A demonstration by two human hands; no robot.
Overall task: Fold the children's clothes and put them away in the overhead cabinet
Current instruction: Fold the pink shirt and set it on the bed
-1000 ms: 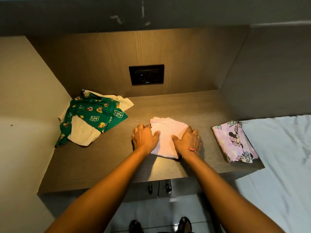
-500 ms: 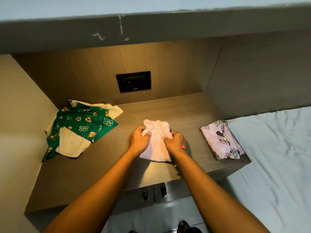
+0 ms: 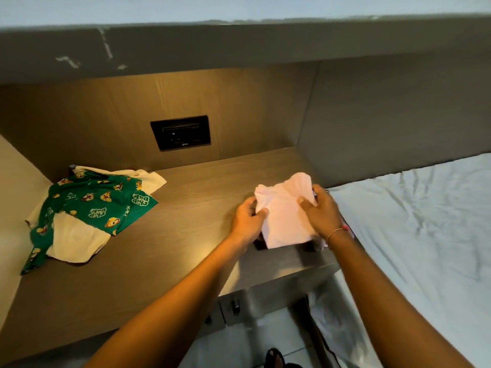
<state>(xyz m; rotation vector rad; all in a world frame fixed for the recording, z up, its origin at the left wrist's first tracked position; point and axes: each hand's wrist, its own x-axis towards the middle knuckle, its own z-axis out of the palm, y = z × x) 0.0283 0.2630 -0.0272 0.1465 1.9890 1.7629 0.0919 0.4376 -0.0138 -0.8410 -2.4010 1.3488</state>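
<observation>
A folded pale pink garment point(image 3: 284, 216) hangs a little above the right end of the wooden counter point(image 3: 170, 245), casting a shadow below it. My left hand point(image 3: 248, 217) grips its left edge and my right hand point(image 3: 320, 212) grips its right side. The patterned pink folded piece seen earlier is almost fully hidden behind my right hand and the lifted garment. An unfolded green cartoon-print garment point(image 3: 101, 205) lies over a cream one point(image 3: 74, 240) at the counter's left end.
The grey underside of an overhead unit point(image 3: 239, 46) runs across the top. A black socket plate point(image 3: 180, 132) sits in the wooden back panel. A grey side panel point(image 3: 385, 115) and a bed with a white sheet point(image 3: 425, 235) are to the right. Drawers with dark handles point(image 3: 235, 305) sit under the counter.
Both hands went from pressing the pink garment flat to gripping its sides, then lifted it off the counter and carried it right, over the patterned folded piece.
</observation>
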